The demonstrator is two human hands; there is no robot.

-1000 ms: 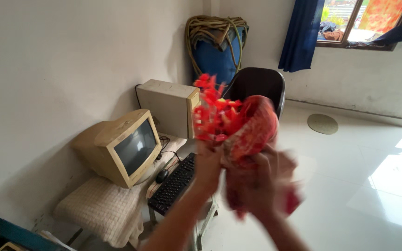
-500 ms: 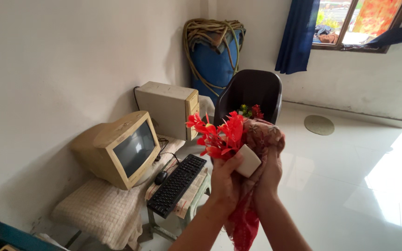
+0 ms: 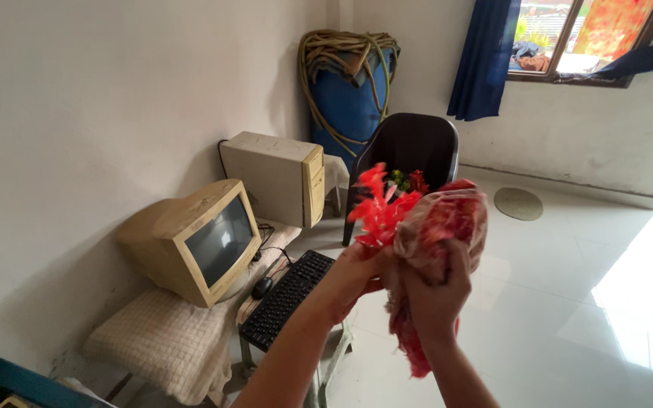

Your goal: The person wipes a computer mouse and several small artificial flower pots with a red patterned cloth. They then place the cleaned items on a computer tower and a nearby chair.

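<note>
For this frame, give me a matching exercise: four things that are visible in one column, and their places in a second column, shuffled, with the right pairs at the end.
Things:
1. bunch of red artificial flowers
2. red patterned cloth
3. black computer keyboard
4. coil of tan hose

Places:
A. draped over the blue plastic barrel in the corner
B. gripped in the right hand
C. on the low table in front of the beige box-shaped monitor
D. held up by the left hand

Pairs: 1-D, 2-B, 3-C, 4-A
</note>
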